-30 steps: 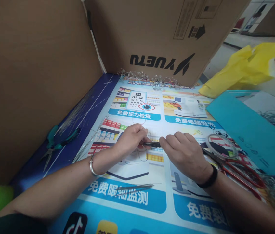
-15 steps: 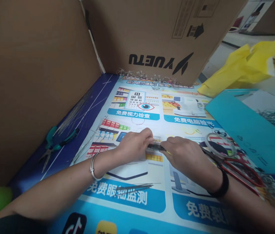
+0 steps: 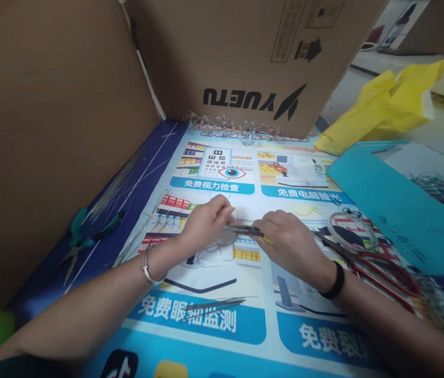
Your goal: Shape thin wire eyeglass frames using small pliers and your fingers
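Note:
My left hand [image 3: 206, 224], with a silver bangle on its wrist, pinches a thin bent wire piece [image 3: 222, 251] whose loops hang below the fingers. My right hand [image 3: 291, 245], with a black band on its wrist, is closed on small dark pliers [image 3: 245, 229] with a yellow handle. The pliers' tip reaches the wire at my left fingertips. Both hands hover just above a printed poster mat [image 3: 214, 325] at the middle of the view.
Teal-handled pliers [image 3: 84, 239] and straight wires lie at the left by a cardboard wall [image 3: 49, 131]. A "YUETU" cardboard box [image 3: 245, 63] stands behind. Red-handled scissors [image 3: 387, 273], a tape roll [image 3: 351, 231], a teal sheet [image 3: 395, 210] and a yellow bag [image 3: 383, 105] are at the right.
Both hands stayed together at the mat's middle. The left hand closed over the pliers' tip half a second ago, then drew back, and the wire loops show again below it.

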`<control>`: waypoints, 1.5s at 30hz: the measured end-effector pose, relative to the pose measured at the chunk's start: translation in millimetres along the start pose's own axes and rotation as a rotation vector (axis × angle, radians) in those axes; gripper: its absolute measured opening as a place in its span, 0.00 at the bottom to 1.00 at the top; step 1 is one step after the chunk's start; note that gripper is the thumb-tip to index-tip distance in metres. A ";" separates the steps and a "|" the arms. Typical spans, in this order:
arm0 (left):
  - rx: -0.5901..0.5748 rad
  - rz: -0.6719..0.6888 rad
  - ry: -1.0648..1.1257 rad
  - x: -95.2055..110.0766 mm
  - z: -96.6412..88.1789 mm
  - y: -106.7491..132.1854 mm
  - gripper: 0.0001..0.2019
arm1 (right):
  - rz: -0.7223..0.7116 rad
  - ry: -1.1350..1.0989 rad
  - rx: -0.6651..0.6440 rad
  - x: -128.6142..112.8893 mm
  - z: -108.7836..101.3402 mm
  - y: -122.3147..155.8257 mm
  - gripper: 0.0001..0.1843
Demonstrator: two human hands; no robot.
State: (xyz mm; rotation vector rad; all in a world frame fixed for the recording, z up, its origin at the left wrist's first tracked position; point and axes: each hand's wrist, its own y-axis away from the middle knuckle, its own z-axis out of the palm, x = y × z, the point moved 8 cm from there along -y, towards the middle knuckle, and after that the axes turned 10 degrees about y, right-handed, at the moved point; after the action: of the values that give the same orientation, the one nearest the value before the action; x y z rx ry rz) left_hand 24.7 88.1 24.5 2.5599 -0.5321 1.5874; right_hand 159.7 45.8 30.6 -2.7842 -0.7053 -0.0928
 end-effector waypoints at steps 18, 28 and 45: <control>-0.011 0.023 0.216 -5.8 0.9 -3.8 0.10 | 0.192 -0.345 -0.195 19.9 18.5 -1.2 0.13; -0.001 0.059 -0.011 -2.0 -8.1 -9.4 0.09 | 0.208 -0.208 -0.207 25.9 19.7 -0.7 0.13; -0.042 0.122 -0.370 -18.7 -4.5 -18.8 0.08 | 0.119 0.034 -0.032 19.5 18.9 -3.0 0.13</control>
State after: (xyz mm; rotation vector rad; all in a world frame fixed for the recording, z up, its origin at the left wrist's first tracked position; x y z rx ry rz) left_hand 19.6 111.5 12.2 2.8497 -0.7550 1.1148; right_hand 175.4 62.4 15.6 -2.8402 -0.5327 -0.1293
